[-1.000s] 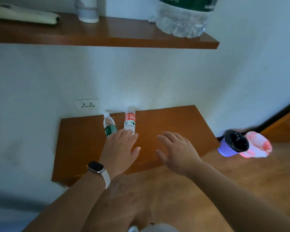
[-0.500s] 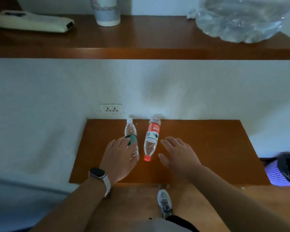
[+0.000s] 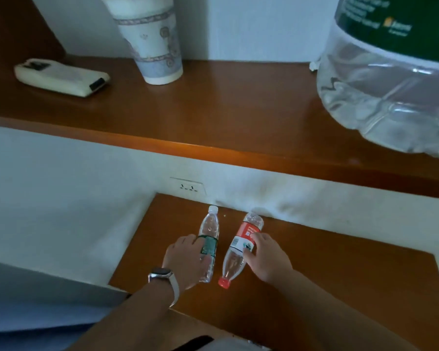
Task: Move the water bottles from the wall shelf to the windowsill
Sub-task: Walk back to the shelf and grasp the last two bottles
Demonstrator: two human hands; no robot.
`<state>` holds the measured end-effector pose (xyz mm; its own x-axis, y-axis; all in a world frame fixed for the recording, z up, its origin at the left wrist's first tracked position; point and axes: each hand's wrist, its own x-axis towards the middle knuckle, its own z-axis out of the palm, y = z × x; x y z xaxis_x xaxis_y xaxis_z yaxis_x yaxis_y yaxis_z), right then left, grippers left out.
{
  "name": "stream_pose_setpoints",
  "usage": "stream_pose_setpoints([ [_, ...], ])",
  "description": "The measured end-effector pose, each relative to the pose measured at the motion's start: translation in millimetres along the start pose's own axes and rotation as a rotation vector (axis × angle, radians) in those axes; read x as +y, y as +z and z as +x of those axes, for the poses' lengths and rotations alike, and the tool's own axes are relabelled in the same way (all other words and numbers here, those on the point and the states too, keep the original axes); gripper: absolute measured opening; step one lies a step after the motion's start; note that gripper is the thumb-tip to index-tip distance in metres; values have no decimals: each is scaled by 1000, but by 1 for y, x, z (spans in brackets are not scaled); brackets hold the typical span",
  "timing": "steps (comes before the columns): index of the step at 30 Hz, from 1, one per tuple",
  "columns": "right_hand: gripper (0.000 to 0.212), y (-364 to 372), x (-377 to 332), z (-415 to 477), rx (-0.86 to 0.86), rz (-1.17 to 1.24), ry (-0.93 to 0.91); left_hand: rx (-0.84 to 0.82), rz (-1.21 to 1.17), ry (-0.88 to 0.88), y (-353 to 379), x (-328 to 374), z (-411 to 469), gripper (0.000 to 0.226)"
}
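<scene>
Two bottles lie side by side on the lower shelf (image 3: 340,262), close under the socket (image 3: 187,187): the green-label bottle (image 3: 209,243) caps toward it, the red-label bottle (image 3: 241,247) caps away. The left hand (image 3: 185,259) curls round the green-label one; the right hand (image 3: 266,257) pinches the red-label one. Above the socket, an upper shelf (image 3: 213,117) carries a cup (image 3: 150,39), remote (image 3: 61,77) and big jug (image 3: 390,77).

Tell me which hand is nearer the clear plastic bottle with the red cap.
Right. The right hand rests against the clear plastic bottle with the red cap on its right side. The left hand lies further left, on the green-labelled clear bottle.
</scene>
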<state>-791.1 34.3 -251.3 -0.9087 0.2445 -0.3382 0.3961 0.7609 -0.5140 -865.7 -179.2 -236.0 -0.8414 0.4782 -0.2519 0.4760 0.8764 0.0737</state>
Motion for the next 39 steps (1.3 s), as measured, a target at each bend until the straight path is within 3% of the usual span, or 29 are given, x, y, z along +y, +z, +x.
stream_pose_setpoints([
  [7, 63, 7, 10, 14, 7, -10, -55, -85, -336, -285, 28, -6, 15, 42],
  [16, 69, 6, 25, 37, 13, -417, -489, -200, -728, -453, 58, 1, 48, 51],
  [20, 71, 11, 26, 58, -57, -639, -616, -319, -849, -491, 66, -3, 56, 64],
  [27, 63, 7, 17, 88, -156, -842, -761, -391, -927, -471, 57, -13, 55, 49],
  [34, 70, 4, 5, 104, -311, -884, -671, -386, -1047, -508, 48, -30, 37, 35],
  [39, 68, 0, 16, 97, -316, -756, -561, -330, -1067, -450, 35, -43, 30, 46],
])
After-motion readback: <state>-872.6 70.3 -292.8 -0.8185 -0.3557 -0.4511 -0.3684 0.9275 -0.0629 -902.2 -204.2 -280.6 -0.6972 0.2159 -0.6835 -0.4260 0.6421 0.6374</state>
